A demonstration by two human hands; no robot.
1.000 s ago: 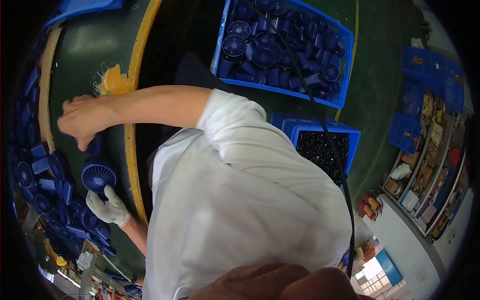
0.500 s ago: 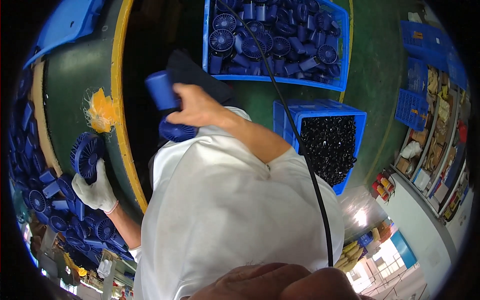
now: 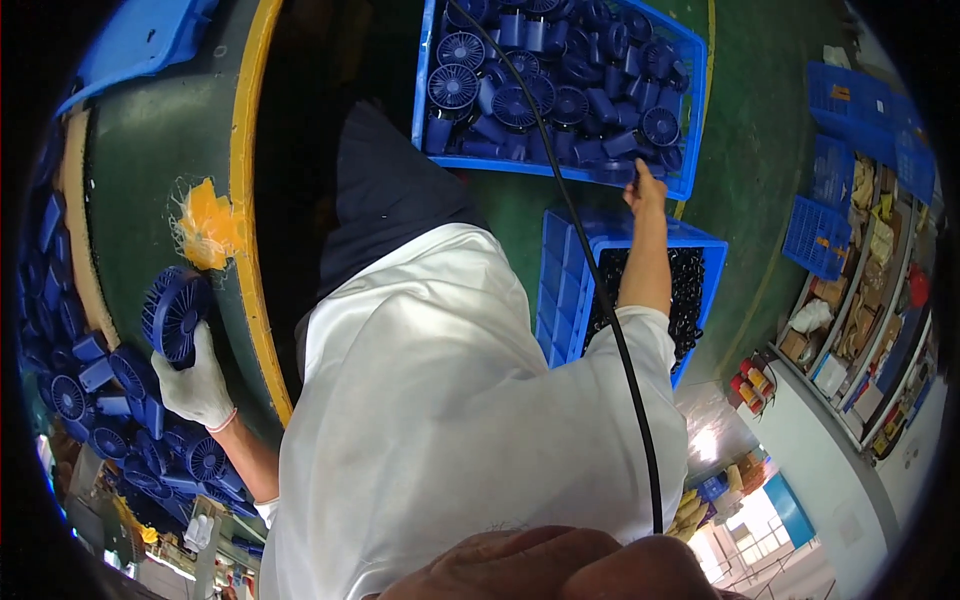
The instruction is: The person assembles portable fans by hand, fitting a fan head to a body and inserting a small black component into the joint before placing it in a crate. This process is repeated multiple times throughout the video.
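My left hand (image 3: 197, 385), in a white glove, grips a blue handheld fan (image 3: 178, 315) with a round slatted head, over the green bench top. Out to the right, my bare right hand (image 3: 645, 187) reaches over the near rim of a blue crate (image 3: 520, 166) heaped with blue handheld fans. Its fingers are closed around a fan (image 3: 612, 172) at that rim; the grip is partly hidden. Below my right forearm stands a second blue crate (image 3: 566, 285), filled with small black glossy parts (image 3: 683, 300).
A yellow edge (image 3: 246, 190) borders the green bench (image 3: 125, 180), which has a yellow paint patch (image 3: 208, 225). More blue fans (image 3: 120, 400) lie in a heap at the left. A black cable (image 3: 590, 255) hangs across the view. Shelves (image 3: 865, 310) and blue crates (image 3: 820, 230) stand far right.
My right hand has swung from in front of my body to the fan crate at the right, carrying the blue fan. My left hand keeps hold of its fan, almost unmoved.
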